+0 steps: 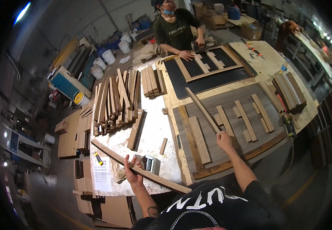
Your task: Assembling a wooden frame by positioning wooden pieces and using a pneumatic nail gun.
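Observation:
My left hand is closed around a long particleboard strip, which slants from the white table's far left down toward my body. At the right, my right hand grips the near end of a second long wooden strip. That strip lies at a slant over a grey wood-grain panel. Shorter strips with small blocks against them, such as this pair, rest on the panel. Dark brown strips run along its near and left edges.
A big stack of strips covers the white table's far left. Near my left hand are a metal device, a yellow-black tool and a paper sheet. Across the table, a co-worker touches a frame on a black panel.

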`<state>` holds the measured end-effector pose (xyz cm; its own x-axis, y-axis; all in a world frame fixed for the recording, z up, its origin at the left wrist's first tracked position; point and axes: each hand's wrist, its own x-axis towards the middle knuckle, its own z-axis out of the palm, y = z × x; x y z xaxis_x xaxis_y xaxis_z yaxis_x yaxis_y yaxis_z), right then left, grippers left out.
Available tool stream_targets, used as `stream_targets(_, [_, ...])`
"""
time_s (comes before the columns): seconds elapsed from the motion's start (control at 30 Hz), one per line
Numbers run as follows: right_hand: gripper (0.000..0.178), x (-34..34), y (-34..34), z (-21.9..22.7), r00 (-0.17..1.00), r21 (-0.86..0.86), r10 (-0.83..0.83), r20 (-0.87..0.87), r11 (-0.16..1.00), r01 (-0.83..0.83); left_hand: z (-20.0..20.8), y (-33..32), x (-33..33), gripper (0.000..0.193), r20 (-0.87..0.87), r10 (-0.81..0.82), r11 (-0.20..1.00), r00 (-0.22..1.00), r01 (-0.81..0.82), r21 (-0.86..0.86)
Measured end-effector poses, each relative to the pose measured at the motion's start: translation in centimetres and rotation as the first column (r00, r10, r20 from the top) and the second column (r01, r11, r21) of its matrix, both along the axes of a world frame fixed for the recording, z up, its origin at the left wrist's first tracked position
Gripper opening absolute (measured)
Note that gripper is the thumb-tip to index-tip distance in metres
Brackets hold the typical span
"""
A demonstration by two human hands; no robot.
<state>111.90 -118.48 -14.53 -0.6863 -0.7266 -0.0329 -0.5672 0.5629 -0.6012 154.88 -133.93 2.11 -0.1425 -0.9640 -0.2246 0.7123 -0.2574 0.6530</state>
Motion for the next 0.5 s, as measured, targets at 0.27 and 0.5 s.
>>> stream_targets(0.27, [0.037,-6.2,10.3,10.3,0.978,-0.129,0.185,0.100,0.977,-0.172,-1.5,2.8,-0.7,0.036,0.011,0.056,0.998,0.998,-0.056,0.019])
stream_targets(0.5, [0.039,-13.4,17.9,8.7,0.782,0.085,0.493,-0.381,0.861,-0.502,-1.8,7.1,-10.6,0.035,0.050,0.034,0.998,0.998,-0.036,0.045])
